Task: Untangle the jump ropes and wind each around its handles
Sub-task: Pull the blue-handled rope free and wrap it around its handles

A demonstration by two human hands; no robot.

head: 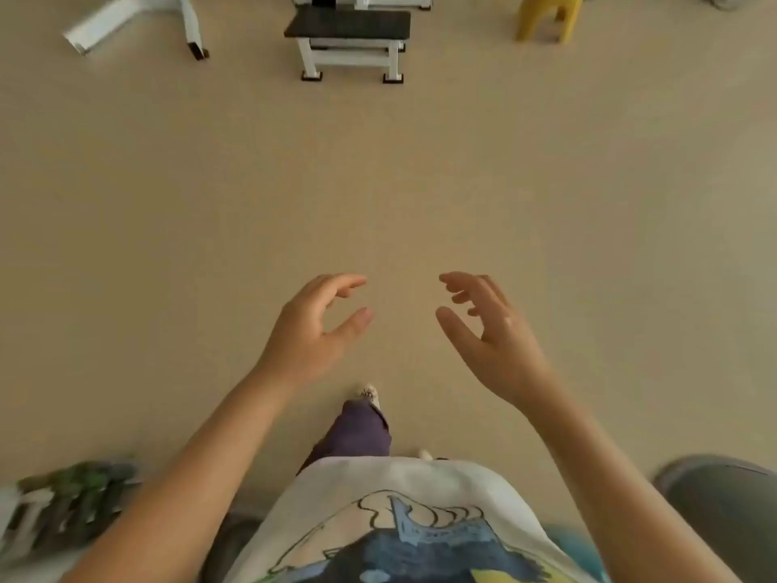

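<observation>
Beige gym floor (420,183) stretches toward one black-topped bench (348,25) as two empty hands, left hand (309,334) and right hand (496,342), hover with fingers loosely spread.

A gym room is showing here. A black-topped weight bench (347,25) is standing on the beige floor (378,162). White equipment frames (126,18) are sitting nearby.

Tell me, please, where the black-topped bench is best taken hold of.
Probably grip the bench at both ends of its flat top, which overhangs the white frame, coming from its near long side with left hand and right hand.
</observation>
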